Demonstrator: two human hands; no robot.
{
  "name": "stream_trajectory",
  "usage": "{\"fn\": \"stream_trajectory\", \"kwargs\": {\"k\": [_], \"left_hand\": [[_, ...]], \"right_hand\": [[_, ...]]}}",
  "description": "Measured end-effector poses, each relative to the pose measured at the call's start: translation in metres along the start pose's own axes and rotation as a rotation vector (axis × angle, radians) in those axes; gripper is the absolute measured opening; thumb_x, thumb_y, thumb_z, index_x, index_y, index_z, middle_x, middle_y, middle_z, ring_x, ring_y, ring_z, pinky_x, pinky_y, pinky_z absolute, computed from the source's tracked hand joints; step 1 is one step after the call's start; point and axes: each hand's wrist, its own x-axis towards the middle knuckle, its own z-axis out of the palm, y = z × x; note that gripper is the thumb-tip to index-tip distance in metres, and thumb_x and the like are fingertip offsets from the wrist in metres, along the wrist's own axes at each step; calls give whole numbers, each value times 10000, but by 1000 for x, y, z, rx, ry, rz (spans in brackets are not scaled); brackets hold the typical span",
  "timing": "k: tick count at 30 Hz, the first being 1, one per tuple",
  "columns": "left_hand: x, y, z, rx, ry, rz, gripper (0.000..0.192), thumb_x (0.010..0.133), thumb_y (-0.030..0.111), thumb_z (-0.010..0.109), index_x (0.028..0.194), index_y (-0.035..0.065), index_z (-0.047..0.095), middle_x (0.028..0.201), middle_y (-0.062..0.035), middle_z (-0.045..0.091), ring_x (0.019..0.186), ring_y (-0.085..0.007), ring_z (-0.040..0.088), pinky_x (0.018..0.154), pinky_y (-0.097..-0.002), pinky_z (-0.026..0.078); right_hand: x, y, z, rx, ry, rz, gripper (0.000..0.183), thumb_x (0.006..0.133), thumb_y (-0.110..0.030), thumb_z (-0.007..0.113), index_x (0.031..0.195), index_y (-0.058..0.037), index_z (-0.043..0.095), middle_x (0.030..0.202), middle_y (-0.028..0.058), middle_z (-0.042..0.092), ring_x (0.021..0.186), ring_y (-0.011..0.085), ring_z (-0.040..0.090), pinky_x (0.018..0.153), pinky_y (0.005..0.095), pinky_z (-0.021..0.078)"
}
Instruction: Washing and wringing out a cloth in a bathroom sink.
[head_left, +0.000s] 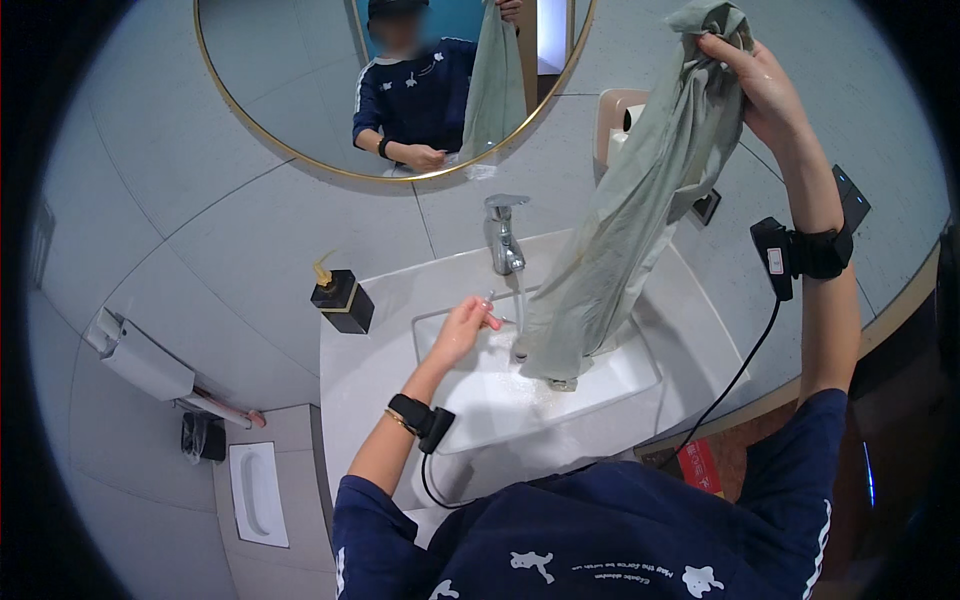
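Observation:
My right hand (765, 86) is raised at the upper right and grips the bunched top of a pale green wet-looking cloth (637, 202). The cloth hangs in long folds, its lower end in the white washbasin (480, 420). Over the basin's left part is my left hand (466, 326), fingers curled, just left of the water stream. Small shiny bits show at its fingertips; whether it holds something thin or these are water is unclear. Water runs from the chrome single-lever faucet (504, 236) between that hand and the cloth, near the drain (520, 356).
A black soap dispenser (343, 301) with a gold pump stands on the counter's left corner. A round gold-rimmed mirror (300, 90) hangs above. Behind the cloth is a wall-mounted holder (606, 124). Cables run from both wrist devices. A squat toilet (259, 495) lies at lower left.

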Motion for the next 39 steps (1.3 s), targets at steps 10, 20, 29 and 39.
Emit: {"fn": "stream_trajectory", "kwargs": {"k": [10, 20, 29, 39], "left_hand": [[2, 16, 109, 604, -140, 236, 918, 603, 354, 756, 1272, -42, 267, 1250, -243, 361, 1169, -344, 361, 976, -383, 308], [33, 16, 89, 190, 47, 122, 956, 573, 238, 797, 1306, 10, 227, 1038, -139, 515, 989, -189, 472, 833, -307, 402], [13, 59, 34, 615, -63, 591, 196, 804, 204, 589, 820, 15, 636, 734, -50, 556, 690, -126, 509, 660, -261, 403], [9, 191, -57, 568, 363, 610, 242, 888, 194, 457, 745, 2, 489, 638, 53, 368, 629, -54, 341, 541, -223, 309]], "right_hand": [[-20, -16, 25, 23, -82, -16, 224, 861, -210, 512, 989, -26, 527, 881, 33, 541, 803, 98, 540, 756, 278, 454], [-31, -19, -8, 10, 27, -22, 314, 838, -263, 536, 1053, -39, 484, 954, 48, 526, 883, 119, 526, 797, 303, 440], [-30, -14, -41, -91, 116, -37, 313, 838, -259, 548, 1047, -29, 513, 953, 41, 550, 866, 118, 534, 777, 283, 444], [-13, 13, -77, -78, 225, 58, 350, 842, -278, 549, 1079, -22, 514, 978, 76, 559, 884, 157, 538, 801, 299, 434]]}}
